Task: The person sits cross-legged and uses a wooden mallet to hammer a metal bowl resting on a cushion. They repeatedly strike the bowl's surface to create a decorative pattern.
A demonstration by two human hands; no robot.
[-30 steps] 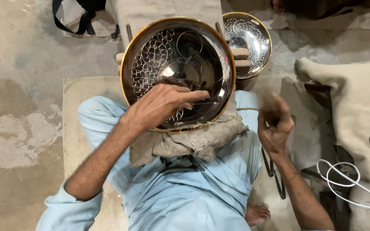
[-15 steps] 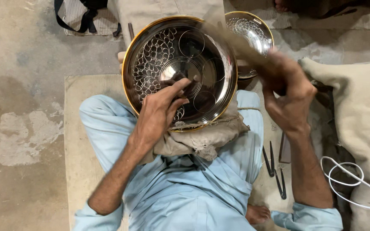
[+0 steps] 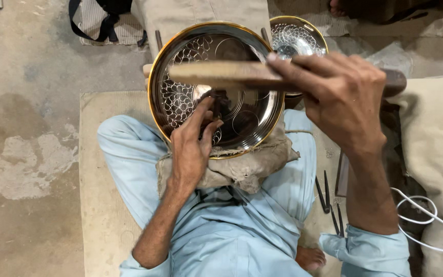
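The engraving step is in hand: in the frame centre, the left hand [image 3: 190,149] pinches a small punch [image 3: 220,100] upright on the round metal plate [image 3: 242,123]. The right hand [image 3: 344,97] grips a wooden mallet [image 3: 221,74] above it. A well-aimed strike seems needed next.

I see a round metal tray [image 3: 242,110] with a gold rim lying face up under my left hand [image 3: 193,149], its shiny surface engraved with scale-like loops and circles. It rests tilted on a lumpy cloth pad [image 3: 247,166] just below that hand. A flat wooden stick [image 3: 221,74] is gripped in my right hand [image 3: 347,100], held level across the tray.
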